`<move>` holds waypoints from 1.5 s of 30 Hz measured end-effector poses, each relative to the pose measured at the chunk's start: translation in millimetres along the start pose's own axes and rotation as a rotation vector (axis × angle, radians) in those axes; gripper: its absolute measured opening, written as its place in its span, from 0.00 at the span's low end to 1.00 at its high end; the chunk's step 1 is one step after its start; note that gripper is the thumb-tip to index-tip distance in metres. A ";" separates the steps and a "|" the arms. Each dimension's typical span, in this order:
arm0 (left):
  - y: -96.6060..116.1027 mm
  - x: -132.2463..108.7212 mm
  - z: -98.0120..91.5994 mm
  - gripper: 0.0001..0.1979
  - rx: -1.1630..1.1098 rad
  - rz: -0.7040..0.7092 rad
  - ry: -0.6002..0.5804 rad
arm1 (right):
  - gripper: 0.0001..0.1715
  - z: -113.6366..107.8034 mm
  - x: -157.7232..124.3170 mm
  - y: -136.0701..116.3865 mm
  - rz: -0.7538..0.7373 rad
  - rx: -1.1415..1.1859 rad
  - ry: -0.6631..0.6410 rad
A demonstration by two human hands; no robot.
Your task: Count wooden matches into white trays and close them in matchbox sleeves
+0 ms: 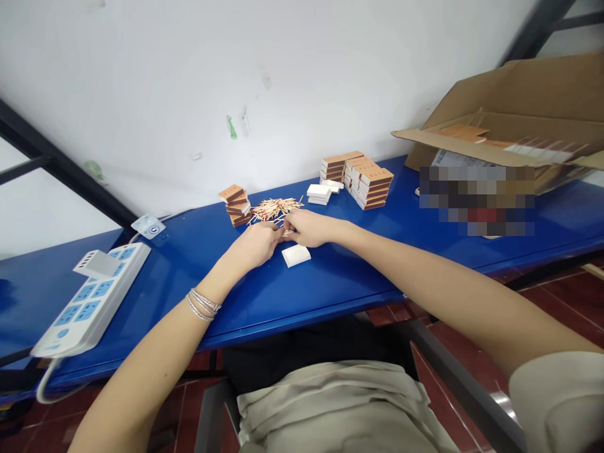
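At center frame, on a blue tabletop (330, 296), the left hand (252, 246) and right hand (307, 228) meet at the fingertips, holding a few matches (287, 233) between them. A loose match pile (274, 209) lies just above the hands, and a white matchbox (296, 255) lies just below. Stacked matchboxes (368, 182) stand upper center, with another stack (237, 206) beside the pile. A power strip (89, 296) sits lower left; an open cardboard box (514, 107) sits upper right.
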State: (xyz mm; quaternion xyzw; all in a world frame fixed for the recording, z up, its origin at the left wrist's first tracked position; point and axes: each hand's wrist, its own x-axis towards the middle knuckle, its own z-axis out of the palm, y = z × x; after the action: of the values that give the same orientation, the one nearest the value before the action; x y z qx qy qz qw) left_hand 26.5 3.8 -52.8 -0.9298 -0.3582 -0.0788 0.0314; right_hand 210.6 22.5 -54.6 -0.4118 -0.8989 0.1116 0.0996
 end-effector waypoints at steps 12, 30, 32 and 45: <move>-6.3 0.3 3.0 0.15 -0.013 0.074 0.031 | 0.09 -3.6 -2.8 -7.2 0.017 -0.060 -0.068; -4.7 -0.4 5.9 0.14 0.009 0.107 0.087 | 0.11 -3.0 -2.4 -6.6 0.007 -0.147 -0.091; -4.2 -0.5 5.8 0.14 0.012 0.102 0.080 | 0.11 -1.9 -1.9 -5.9 -0.006 -0.157 -0.090; -6.8 0.5 6.7 0.14 -0.003 0.115 0.049 | 0.11 -3.0 -2.6 -4.9 -0.006 -0.080 -0.078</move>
State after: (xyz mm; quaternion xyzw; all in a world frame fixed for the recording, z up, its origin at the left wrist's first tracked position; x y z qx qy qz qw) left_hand 23.1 10.0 -59.3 -0.9467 -0.3031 -0.1000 0.0434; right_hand 209.6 17.7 -50.6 -0.4081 -0.9071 0.0911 0.0482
